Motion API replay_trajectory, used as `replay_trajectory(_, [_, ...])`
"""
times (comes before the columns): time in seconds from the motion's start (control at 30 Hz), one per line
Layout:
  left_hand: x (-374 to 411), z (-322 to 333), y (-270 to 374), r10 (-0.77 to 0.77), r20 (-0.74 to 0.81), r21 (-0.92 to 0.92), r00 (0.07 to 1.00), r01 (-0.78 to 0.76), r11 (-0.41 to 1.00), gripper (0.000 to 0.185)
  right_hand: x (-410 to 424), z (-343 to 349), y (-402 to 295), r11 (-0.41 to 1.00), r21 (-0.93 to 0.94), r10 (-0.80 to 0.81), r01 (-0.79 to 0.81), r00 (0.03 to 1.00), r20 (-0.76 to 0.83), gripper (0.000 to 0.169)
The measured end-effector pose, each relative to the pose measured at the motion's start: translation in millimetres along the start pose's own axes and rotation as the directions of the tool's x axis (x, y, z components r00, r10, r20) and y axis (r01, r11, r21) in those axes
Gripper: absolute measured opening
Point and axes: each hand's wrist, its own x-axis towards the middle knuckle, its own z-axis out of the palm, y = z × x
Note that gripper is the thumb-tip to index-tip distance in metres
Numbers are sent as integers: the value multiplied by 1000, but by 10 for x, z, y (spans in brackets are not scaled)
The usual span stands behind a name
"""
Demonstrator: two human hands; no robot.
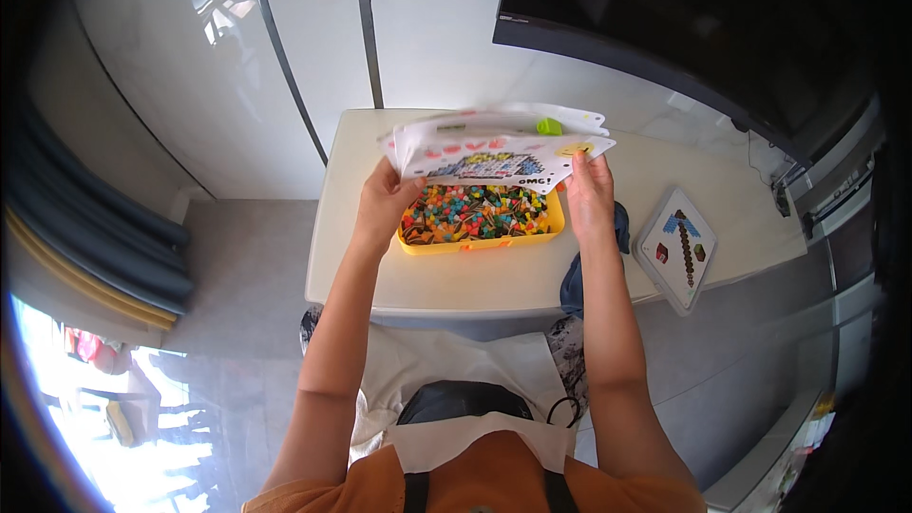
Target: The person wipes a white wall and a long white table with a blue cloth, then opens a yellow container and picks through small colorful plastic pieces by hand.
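Note:
My left hand (385,201) grips the lower left corner of a few white printed pattern sheets (491,164), thumb in front. On the right edge, my right hand (591,189) pinches the same sheets. They stand tilted and slightly fanned, and the rear ones are blurred. A lime-green plastic piece (548,127) shows between the sheets; its kind is unclear. Under them sits a yellow plastic box (476,245), its far part hidden. The box holds small multicoloured plastic pieces (484,214), mixed with dark striped bits that look like sunflower seeds.
The box rests on a cream table (442,288). To the right, a clear lid (677,249) with a pickaxe picture overhangs the table's front edge. Dark blue cloth or footwear (576,285) lies by my right forearm. A television (684,21) juts out at the upper right.

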Motion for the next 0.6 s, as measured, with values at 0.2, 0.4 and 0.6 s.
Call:
replay_trajectory(0.2, [13, 187, 65, 41, -79, -54, 996, -46, 998, 49, -100, -90, 223, 990, -130, 54, -62, 997, -63, 42])
replay_trajectory(0.4, [-34, 259, 81, 21, -108, -97, 994, -32, 995, 63, -157, -85, 172, 981, -179, 70, -80, 996, -60, 58])
replay_trajectory(0.6, [-13, 242, -91, 38, -36, -27, 999, -39, 999, 53, -188, -100, 155, 926, -297, 226, -233, 972, -57, 52])
